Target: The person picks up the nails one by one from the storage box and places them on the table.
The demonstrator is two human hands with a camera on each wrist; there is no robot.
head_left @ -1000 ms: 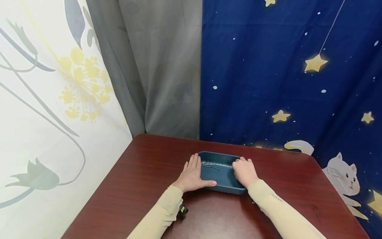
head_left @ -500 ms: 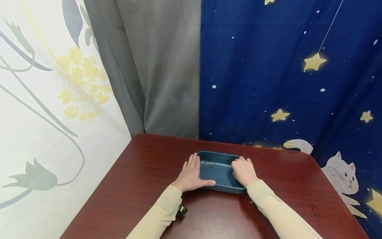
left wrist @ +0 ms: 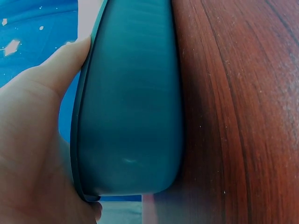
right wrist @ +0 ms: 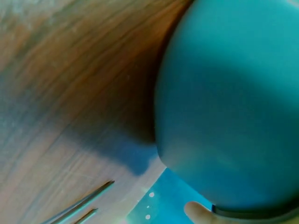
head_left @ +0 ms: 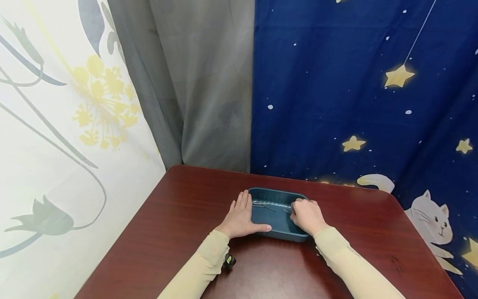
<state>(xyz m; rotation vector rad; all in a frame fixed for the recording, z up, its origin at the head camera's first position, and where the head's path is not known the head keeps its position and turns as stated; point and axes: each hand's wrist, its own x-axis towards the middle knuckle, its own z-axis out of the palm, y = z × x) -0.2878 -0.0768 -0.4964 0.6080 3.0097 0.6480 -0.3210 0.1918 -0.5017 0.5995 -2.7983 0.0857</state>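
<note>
Near side of the tray (head_left: 282, 236): 2 pale sleeves (head_left: 198, 265), with 1 small black object (head_left: 228, 262) under the left.

Tray's left end: left hand (head_left: 239, 220), fingers straight along the wall, thumb stretched onto the near rim; touching, not curled round it.

Tray's right end: right hand (head_left: 308, 216), fingers curled over the rim and apparently gripping it; fingertips mostly hidden.

Tray: blue-green, upright on the table (head_left: 168, 232), between the 2 hands. Contents: several thin rods (head_left: 269, 209) by the far wall, toward the left end; 1 more beside the right hand. Further rods (right wrist: 83, 203) show in the right wrist view; held or lying loose, cannot tell.

Change against 0.5 seconds ago: right hand turned slightly, baring more of the tray's far right corner; left hand as before. Judged a small shift of hold, leaving the tray steadied from 2 ends.

Beyond the tray: grey curtain (head_left: 213, 91) and blue starry curtain (head_left: 298, 83).
</note>
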